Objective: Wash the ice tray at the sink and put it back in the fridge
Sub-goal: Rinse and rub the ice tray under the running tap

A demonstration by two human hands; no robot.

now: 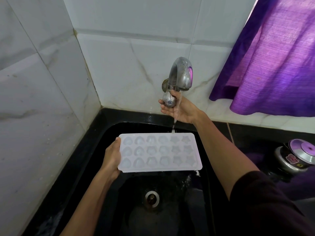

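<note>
A white ice tray [160,152] with shaped cells is held level over the black sink [95,150]. My left hand [111,159] grips the tray's left short end. My right hand [177,108] reaches up to the wall tap and its fingers curl round the round metal knob [168,100] under the steel spout [182,74]. A thin stream of water [174,123] runs from the spout past my right palm and lands at the tray's far edge.
The sink drain [151,198] lies below the tray. Marble-pattern tiles cover the walls on the left and behind. A purple curtain [272,65] hangs at the right. A steel lidded pot [296,157] stands on the black counter to the right.
</note>
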